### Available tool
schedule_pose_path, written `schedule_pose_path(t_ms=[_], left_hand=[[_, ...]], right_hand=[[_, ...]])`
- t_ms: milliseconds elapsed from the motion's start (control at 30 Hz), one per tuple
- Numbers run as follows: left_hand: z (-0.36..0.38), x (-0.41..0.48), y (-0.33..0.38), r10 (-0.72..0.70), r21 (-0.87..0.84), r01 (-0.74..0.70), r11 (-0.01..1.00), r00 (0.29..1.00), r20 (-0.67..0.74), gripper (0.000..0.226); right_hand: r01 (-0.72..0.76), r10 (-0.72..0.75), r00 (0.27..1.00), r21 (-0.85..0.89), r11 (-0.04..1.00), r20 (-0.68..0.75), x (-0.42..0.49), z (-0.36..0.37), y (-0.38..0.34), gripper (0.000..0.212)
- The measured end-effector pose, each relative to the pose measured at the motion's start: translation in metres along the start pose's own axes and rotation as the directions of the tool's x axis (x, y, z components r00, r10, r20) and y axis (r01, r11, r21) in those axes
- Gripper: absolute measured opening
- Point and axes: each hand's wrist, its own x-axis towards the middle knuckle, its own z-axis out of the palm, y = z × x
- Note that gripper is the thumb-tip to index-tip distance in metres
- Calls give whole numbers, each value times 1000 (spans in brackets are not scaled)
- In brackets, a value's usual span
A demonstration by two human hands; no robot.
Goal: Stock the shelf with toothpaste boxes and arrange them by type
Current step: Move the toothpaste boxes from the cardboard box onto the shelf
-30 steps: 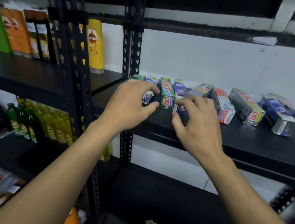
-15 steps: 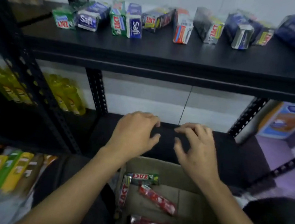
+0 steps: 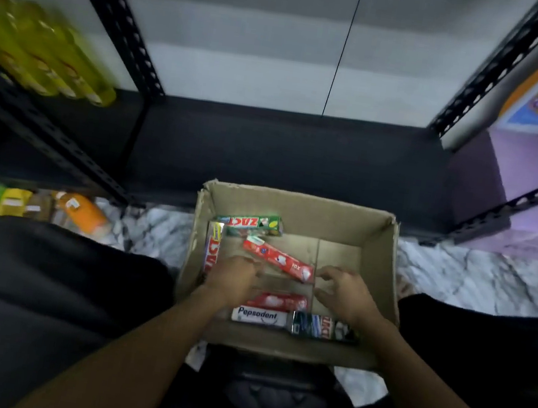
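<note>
Down on the floor (image 3: 464, 279), between the person's knees, an open carton (image 3: 331, 219) stands against the front edge of a dark shelf (image 3: 285, 154). Six toothpaste boxes show in it, so I judge the stocking unfinished. How much is already shelved and sorted cannot be told, since no stocked level is in view.

A green box (image 3: 248, 221) lies along the carton's far wall and a red Zact box (image 3: 212, 253) stands against its left wall. A red box (image 3: 278, 260) lies slantwise in the middle. Nearer the person lie a second red box (image 3: 280, 300), a white Pepsodent box (image 3: 260, 316) and a dark box (image 3: 323, 327), these last two end to end. The types are mixed, so sorting is left as well.

Both hands are inside the carton. The left hand (image 3: 233, 275) reaches to the slanted red box's near edge; blur hides whether it grips. The right hand (image 3: 345, 292) hovers by that box's right end, fingers loosely spread, holding nothing.

Yellow bottles (image 3: 40, 47) fill the neighbouring shelf on the left.
</note>
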Motion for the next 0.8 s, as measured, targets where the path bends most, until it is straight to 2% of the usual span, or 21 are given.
schedule_pose_path(t_ms=[100, 200, 400, 567, 667, 800], left_hand=[[37, 11, -14, -44, -92, 53, 994, 995, 94, 46], [65, 25, -21, -85, -135, 98, 986, 991, 103, 55], [100, 48, -35, -137, -202, 149, 968, 988, 72, 57], [120, 54, -54, -236, -352, 283, 892, 957, 171, 61], [123, 58, -53, -277, -421, 332, 844, 942, 187, 53], [119, 66, -56, -303, -429, 361, 828, 932, 198, 44]], right_hand=[[-117, 115, 978, 3, 993, 173, 3, 21, 18, 43], [-184, 170, 950, 30, 982, 262, 12, 32, 28, 37], [-222, 190, 947, 100, 970, 260, 49, 40, 31, 42], [-122, 105, 969, 65, 990, 224, 80, 37, 26, 45], [-92, 75, 974, 72, 993, 214, 99, 40, 25, 49], [-117, 101, 970, 60, 991, 221, 123, 57, 29, 60]])
